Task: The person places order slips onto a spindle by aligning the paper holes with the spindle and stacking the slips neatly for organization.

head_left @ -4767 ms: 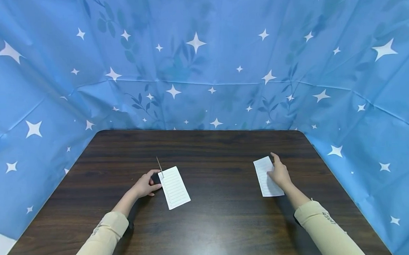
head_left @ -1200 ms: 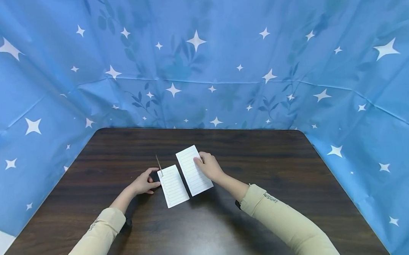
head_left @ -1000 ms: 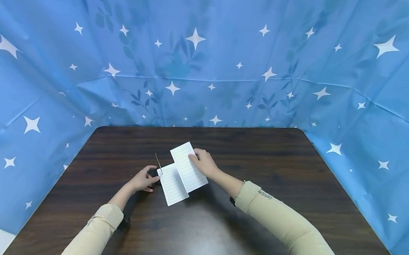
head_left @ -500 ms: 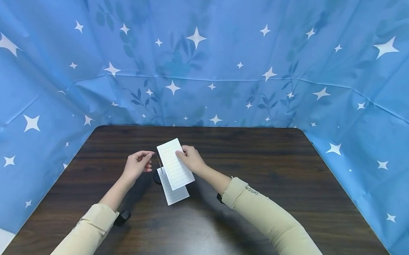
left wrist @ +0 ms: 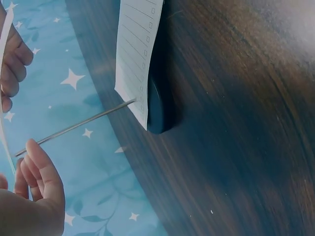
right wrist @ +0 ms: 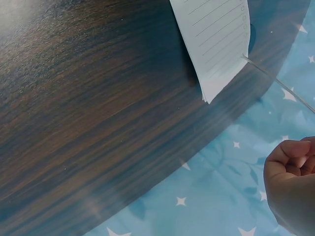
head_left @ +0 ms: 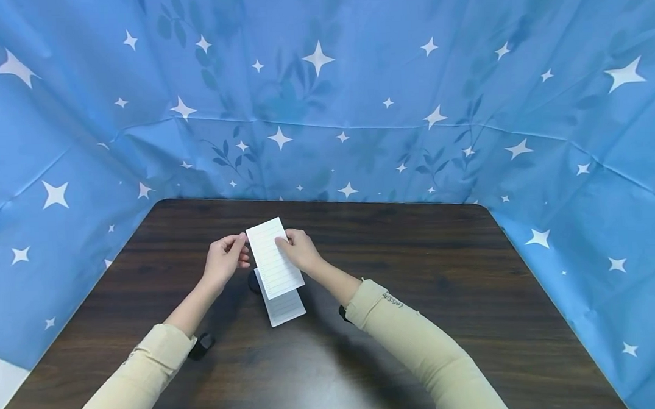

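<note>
My right hand (head_left: 303, 251) grips a white lined sheet (head_left: 272, 262) by its right edge, thumb across the front. The sheet is held above a bill spike, whose black round base (head_left: 253, 282) rests on the table. My left hand (head_left: 222, 261) pinches the sheet's upper left corner between thumb and index finger. In the left wrist view, the thin metal spike (left wrist: 83, 123) rises from the base, its tip right at my left fingers. Lined paper (head_left: 285, 309) is pierced on the spike low down near the base; the right wrist view shows layered edges at one corner (right wrist: 209, 93).
The dark wood-grain table (head_left: 429, 267) stretches to both sides, with rounded far corners. Behind it hangs a blue cloth (head_left: 355, 75) with white stars. A black wrist strap (head_left: 201, 345) shows at my left cuff.
My right hand has brought the sheet from the table's right side to over the spike. My left hand has left the base and risen to the spike's tip and the sheet's corner.
</note>
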Demonstrator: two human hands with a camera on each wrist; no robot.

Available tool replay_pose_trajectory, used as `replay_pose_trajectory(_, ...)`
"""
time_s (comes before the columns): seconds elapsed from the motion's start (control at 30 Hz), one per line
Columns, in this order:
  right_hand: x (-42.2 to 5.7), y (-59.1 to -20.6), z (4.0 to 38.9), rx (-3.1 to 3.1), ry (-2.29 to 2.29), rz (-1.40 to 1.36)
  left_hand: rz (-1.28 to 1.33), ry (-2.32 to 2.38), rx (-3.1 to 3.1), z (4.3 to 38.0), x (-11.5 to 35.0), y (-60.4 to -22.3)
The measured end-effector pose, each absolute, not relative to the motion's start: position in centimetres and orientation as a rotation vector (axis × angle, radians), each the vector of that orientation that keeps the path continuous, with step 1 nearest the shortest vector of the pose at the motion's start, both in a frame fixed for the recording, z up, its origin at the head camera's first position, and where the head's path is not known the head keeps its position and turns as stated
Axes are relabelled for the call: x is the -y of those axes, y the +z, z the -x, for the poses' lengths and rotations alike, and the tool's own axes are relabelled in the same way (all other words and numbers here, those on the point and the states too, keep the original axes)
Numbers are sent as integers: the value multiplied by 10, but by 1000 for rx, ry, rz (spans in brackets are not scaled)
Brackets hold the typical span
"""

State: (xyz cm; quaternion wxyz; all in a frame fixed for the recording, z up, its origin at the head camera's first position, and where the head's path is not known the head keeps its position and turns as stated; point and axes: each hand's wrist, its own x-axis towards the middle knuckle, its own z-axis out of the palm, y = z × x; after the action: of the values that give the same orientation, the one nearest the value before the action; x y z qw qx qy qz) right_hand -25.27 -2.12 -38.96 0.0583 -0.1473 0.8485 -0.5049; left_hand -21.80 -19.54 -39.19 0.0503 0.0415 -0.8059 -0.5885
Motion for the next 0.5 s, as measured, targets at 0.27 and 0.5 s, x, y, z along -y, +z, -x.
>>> replay_pose_trajectory(0.27, 25, -392, 253, -2539, -1569, 464, -110, -1695, 2420, 222, 188, -398)
replay_pose_trajectory(0.5, 27, -393, 254, -2521, -1560, 463, -176, -1680, 2441, 223, 185, -397)
